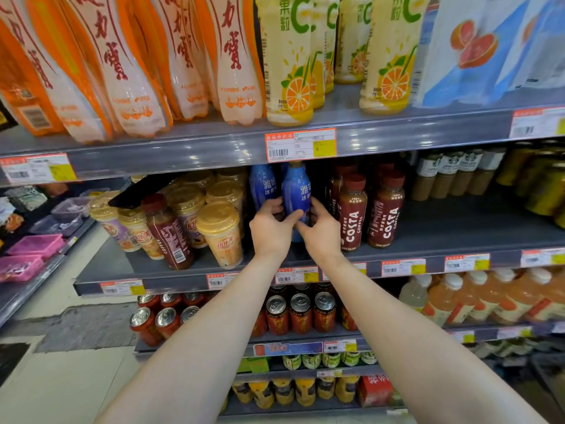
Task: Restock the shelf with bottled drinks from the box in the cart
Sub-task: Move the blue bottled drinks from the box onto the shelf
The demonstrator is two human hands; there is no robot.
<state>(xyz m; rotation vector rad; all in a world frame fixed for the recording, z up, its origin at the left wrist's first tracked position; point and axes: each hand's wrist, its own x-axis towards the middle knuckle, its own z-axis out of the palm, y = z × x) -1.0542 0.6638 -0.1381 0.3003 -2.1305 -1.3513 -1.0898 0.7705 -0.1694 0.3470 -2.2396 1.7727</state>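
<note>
blue bottle (pixel 296 191): upright, frame centre, at the middle shelf (pixel 428 237), base hidden by hands | left hand (pixel 270 226): curled round its lower left side | right hand (pixel 321 232): curled round its right side | neighbours: second blue bottle (pixel 263 185) behind-left, Costa bottles (pixel 351 215) right, lidded cups (pixel 220 231) left

Middle shelf (pixel 443 237): I see the front Yaha bottle (pixel 296 191) upright here, with a second Yaha bottle (pixel 263 185) just behind it to the left.
Hands: the left hand (pixel 270 228) grips the front bottle's left side, the right hand (pixel 322 234) its right.
Right: Costa bottles (pixel 351 221) stand just beside it.
Left: milk tea cups (pixel 220 234), with a leaning Costa bottle (pixel 168 231) among them.
Shelf below: cans (pixel 301 313).
</note>
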